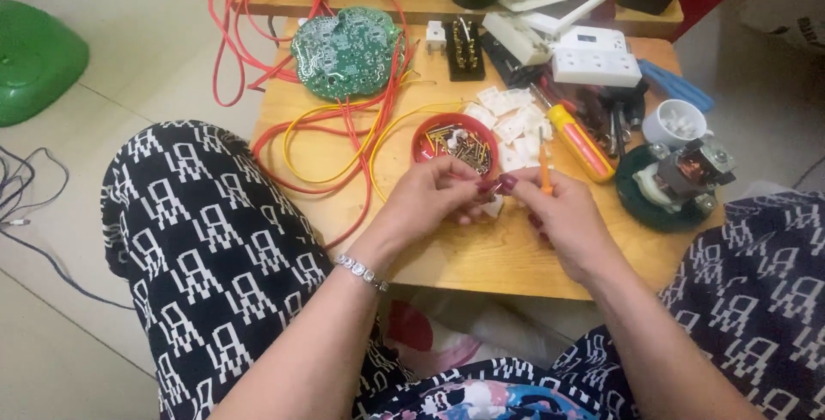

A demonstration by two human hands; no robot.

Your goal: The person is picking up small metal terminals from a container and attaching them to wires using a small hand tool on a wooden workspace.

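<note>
left hand (430, 196) and right hand (563, 218) meet over the near middle of the wooden worktop (455, 252). the fingers of both are closed, fingertips together on a small white part (493, 207), mostly hidden between them. the right hand also grips a thin orange tool (546, 175), standing upright out of the fist. a bracelet (361, 272) sits on the left wrist.

red bowl (454, 141) of small metal screws lies at 12 o'clock from the hands, just beside them. a heap of white plastic pieces (514, 123) lies at 1 o'clock, touching the bowl's right side. a yellow-handled screwdriver (580, 141) lies at 2 o'clock. a motor (683, 175) on a dark green base is at 3 o'clock. a green circuit board (346, 50) with red and yellow wires (344, 141) is at 11 o'clock, well apart. a white cup (675, 121) stands beyond the motor.
</note>
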